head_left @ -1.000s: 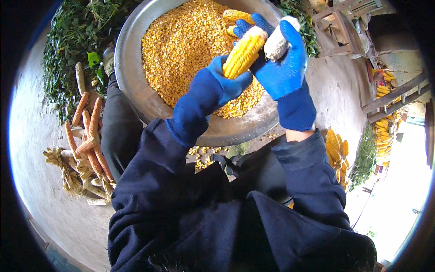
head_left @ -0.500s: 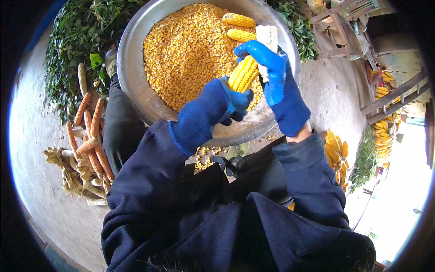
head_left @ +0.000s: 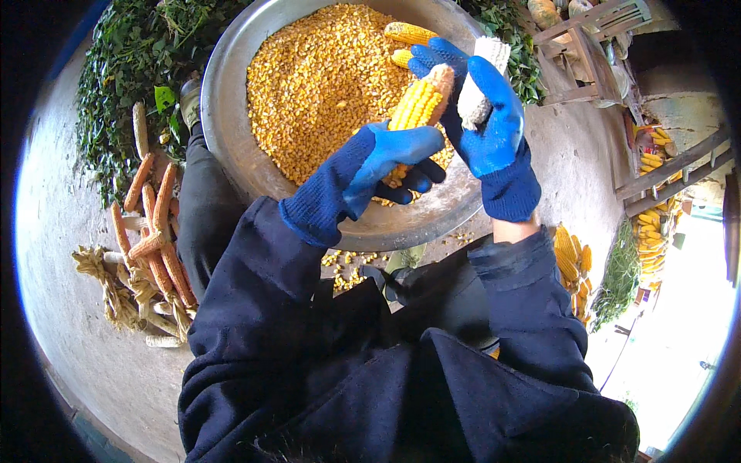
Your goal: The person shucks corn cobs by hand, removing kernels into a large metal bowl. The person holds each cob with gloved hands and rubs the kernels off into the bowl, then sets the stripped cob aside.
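My left hand [head_left: 378, 162], in a blue coated glove, is closed around an ear of yellow corn [head_left: 414, 106]. Kernels cover most of the ear, but its upper right end is bare pinkish cob. My right hand [head_left: 496, 131], gloved alike, holds a bare white cob [head_left: 473, 102] between thumb and palm, its other fingers stretched toward the ear's tip. Both hands are above a wide metal basin [head_left: 225, 147] with loose yellow kernels [head_left: 309, 85] in it. Two more ears lie on the kernels, the farther ear [head_left: 409, 32] in plain sight and the nearer ear [head_left: 401, 58] partly behind my right fingers.
Reddish bare cobs [head_left: 160, 224] and dry husks [head_left: 120, 297] lie on the floor at left. Leafy greens [head_left: 127, 100] are heaped behind them. Spilled kernels [head_left: 345, 270] dot the floor by my feet. Corn ears [head_left: 570, 258] and a wooden frame [head_left: 588, 65] stand at right.
My right hand has shifted right with the white cob, which now sits away from the ear. The ear's bare end has come into view, and my left hand has moved slightly left.
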A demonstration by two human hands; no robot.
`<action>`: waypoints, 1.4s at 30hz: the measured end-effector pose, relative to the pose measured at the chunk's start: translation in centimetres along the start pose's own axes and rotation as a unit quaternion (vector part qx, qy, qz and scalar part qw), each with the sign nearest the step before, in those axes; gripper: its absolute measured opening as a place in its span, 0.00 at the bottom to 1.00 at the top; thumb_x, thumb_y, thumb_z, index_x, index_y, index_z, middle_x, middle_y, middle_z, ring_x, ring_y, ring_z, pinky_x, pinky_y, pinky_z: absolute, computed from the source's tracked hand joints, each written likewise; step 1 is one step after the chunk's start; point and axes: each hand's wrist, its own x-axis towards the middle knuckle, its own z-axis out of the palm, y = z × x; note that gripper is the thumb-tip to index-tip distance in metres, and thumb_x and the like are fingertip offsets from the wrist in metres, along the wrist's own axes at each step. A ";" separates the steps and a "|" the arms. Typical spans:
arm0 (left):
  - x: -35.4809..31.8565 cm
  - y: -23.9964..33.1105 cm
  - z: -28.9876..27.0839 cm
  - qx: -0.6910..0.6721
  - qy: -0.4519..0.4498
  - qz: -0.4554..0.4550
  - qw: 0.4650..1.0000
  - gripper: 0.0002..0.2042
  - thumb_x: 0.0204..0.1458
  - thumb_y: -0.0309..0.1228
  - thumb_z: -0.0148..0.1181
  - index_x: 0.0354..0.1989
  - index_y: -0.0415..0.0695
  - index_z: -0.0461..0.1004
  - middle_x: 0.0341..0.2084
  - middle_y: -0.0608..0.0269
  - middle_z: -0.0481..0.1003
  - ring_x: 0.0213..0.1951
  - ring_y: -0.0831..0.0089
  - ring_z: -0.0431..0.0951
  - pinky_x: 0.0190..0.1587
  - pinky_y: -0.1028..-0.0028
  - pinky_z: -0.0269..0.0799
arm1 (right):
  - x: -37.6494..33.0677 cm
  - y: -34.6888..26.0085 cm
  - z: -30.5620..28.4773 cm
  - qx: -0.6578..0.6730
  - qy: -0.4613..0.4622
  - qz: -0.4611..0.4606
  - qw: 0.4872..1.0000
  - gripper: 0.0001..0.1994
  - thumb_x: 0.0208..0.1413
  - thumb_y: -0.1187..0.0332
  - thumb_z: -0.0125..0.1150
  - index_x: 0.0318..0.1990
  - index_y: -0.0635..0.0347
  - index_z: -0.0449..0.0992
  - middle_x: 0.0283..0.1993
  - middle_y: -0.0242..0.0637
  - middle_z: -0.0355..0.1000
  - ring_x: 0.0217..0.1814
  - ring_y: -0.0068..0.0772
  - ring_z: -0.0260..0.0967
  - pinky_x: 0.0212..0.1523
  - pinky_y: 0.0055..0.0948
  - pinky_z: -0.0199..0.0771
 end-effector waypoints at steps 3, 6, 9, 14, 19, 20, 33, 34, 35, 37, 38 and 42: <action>-1.6 0.6 -0.9 -0.026 -0.070 0.010 0.997 0.20 0.56 0.51 0.60 0.46 0.47 0.77 0.33 0.64 0.81 0.29 0.82 0.75 0.28 0.81 0.71 | -0.7 -2.4 2.7 -0.099 -0.055 -0.001 0.994 0.27 0.62 0.58 0.54 0.63 0.68 0.68 0.64 0.47 0.68 0.69 0.41 0.63 0.72 0.36 0.55; -1.7 1.5 -0.5 0.025 -0.065 -0.021 0.997 0.21 0.55 0.51 0.60 0.45 0.46 0.77 0.33 0.63 0.81 0.28 0.80 0.76 0.28 0.80 0.71 | -1.4 -3.5 2.6 -0.264 -0.084 -0.023 0.961 0.21 0.61 0.61 0.58 0.58 0.63 0.75 0.58 0.39 0.74 0.62 0.35 0.69 0.67 0.33 0.60; -1.4 1.3 0.9 0.066 0.002 -0.058 0.996 0.21 0.55 0.51 0.59 0.42 0.44 0.77 0.28 0.62 0.81 0.26 0.77 0.79 0.25 0.77 0.73 | -2.3 -2.1 2.8 -0.256 -0.067 -0.093 0.960 0.18 0.64 0.61 0.54 0.55 0.63 0.77 0.56 0.39 0.75 0.58 0.35 0.71 0.62 0.33 0.66; 1.5 -0.7 1.1 0.204 0.107 -0.098 0.968 0.20 0.55 0.48 0.61 0.45 0.44 0.73 0.23 0.61 0.79 0.19 0.75 0.78 0.17 0.74 0.72 | -1.6 1.8 1.0 -0.185 0.044 0.021 0.982 0.19 0.67 0.58 0.50 0.55 0.64 0.74 0.52 0.42 0.75 0.55 0.35 0.73 0.59 0.33 0.71; 3.3 -2.3 0.7 0.204 0.136 -0.073 0.967 0.18 0.53 0.46 0.65 0.43 0.46 0.72 0.21 0.64 0.77 0.17 0.74 0.77 0.15 0.74 0.70 | -1.4 3.6 0.0 -0.254 0.019 -0.119 0.960 0.20 0.67 0.60 0.50 0.58 0.63 0.72 0.56 0.47 0.73 0.58 0.40 0.73 0.61 0.37 0.71; 3.6 -2.3 0.7 0.202 0.142 -0.070 0.966 0.18 0.53 0.46 0.65 0.42 0.46 0.72 0.21 0.64 0.77 0.17 0.74 0.77 0.15 0.74 0.70 | -1.5 3.4 0.1 -0.273 0.006 -0.162 0.948 0.20 0.67 0.60 0.50 0.59 0.62 0.71 0.58 0.48 0.72 0.59 0.41 0.72 0.62 0.39 0.71; 2.7 -2.2 2.0 0.135 0.136 0.007 0.981 0.25 0.50 0.47 0.67 0.47 0.40 0.70 0.24 0.59 0.79 0.23 0.74 0.80 0.21 0.70 0.75 | -1.2 2.0 3.3 -0.092 0.108 0.003 0.990 0.24 0.65 0.61 0.54 0.64 0.64 0.68 0.61 0.44 0.71 0.59 0.38 0.73 0.59 0.34 0.73; 2.6 -2.2 1.7 0.103 0.113 0.002 0.988 0.24 0.50 0.46 0.66 0.47 0.41 0.70 0.25 0.60 0.79 0.23 0.74 0.79 0.21 0.71 0.76 | -1.2 1.9 3.2 -0.081 0.109 0.017 0.991 0.25 0.65 0.60 0.54 0.65 0.63 0.67 0.60 0.45 0.72 0.58 0.38 0.73 0.59 0.34 0.73; 2.2 -2.0 1.4 0.071 0.090 -0.003 0.993 0.22 0.51 0.45 0.65 0.47 0.42 0.71 0.25 0.61 0.79 0.23 0.75 0.79 0.21 0.71 0.76 | -1.1 1.8 3.3 -0.070 0.111 0.031 0.991 0.25 0.65 0.60 0.54 0.66 0.63 0.66 0.59 0.46 0.72 0.58 0.39 0.74 0.59 0.34 0.73; 1.7 -1.3 2.0 0.070 0.081 0.008 0.994 0.17 0.52 0.41 0.63 0.44 0.44 0.72 0.25 0.64 0.78 0.23 0.76 0.78 0.21 0.72 0.76 | -1.2 1.3 3.6 -0.068 0.137 0.027 0.988 0.26 0.66 0.61 0.53 0.67 0.63 0.63 0.59 0.48 0.72 0.58 0.39 0.74 0.59 0.34 0.74; 1.8 -1.4 1.9 0.082 0.099 0.007 0.992 0.17 0.52 0.41 0.63 0.44 0.44 0.72 0.25 0.63 0.78 0.23 0.76 0.79 0.21 0.72 0.76 | -1.5 0.8 3.8 -0.075 0.114 0.017 0.990 0.25 0.66 0.63 0.52 0.68 0.63 0.63 0.60 0.48 0.72 0.59 0.40 0.73 0.60 0.35 0.73; 2.4 -1.8 1.5 0.099 0.125 0.014 0.987 0.18 0.53 0.41 0.64 0.46 0.44 0.71 0.25 0.63 0.78 0.23 0.75 0.79 0.20 0.72 0.75 | -1.2 2.3 0.5 -0.104 0.011 -0.074 0.992 0.23 0.68 0.68 0.49 0.68 0.64 0.63 0.62 0.50 0.69 0.61 0.43 0.71 0.63 0.37 0.71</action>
